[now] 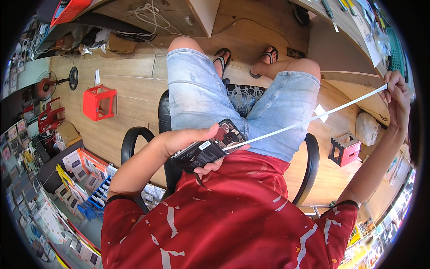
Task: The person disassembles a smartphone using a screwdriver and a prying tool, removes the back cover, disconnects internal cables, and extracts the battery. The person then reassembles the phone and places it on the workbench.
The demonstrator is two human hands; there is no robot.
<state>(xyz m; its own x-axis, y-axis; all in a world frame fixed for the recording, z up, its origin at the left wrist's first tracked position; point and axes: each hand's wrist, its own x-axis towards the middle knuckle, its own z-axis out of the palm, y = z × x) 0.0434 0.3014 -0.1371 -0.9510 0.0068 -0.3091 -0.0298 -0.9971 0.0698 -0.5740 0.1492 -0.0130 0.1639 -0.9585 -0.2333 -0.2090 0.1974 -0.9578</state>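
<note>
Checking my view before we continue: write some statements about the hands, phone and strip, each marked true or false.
1. The left hand holds an opened phone. True.
2. The right hand grips one end of a white strip. True.
3. The strip hangs slack. False: it runs straight and taut between the phone and the right hand.
4. Both hands touch the phone. False: only the left does; the right is well apart from it.
5. The person wears black shorts. False: the shorts are light blue denim.
</note>
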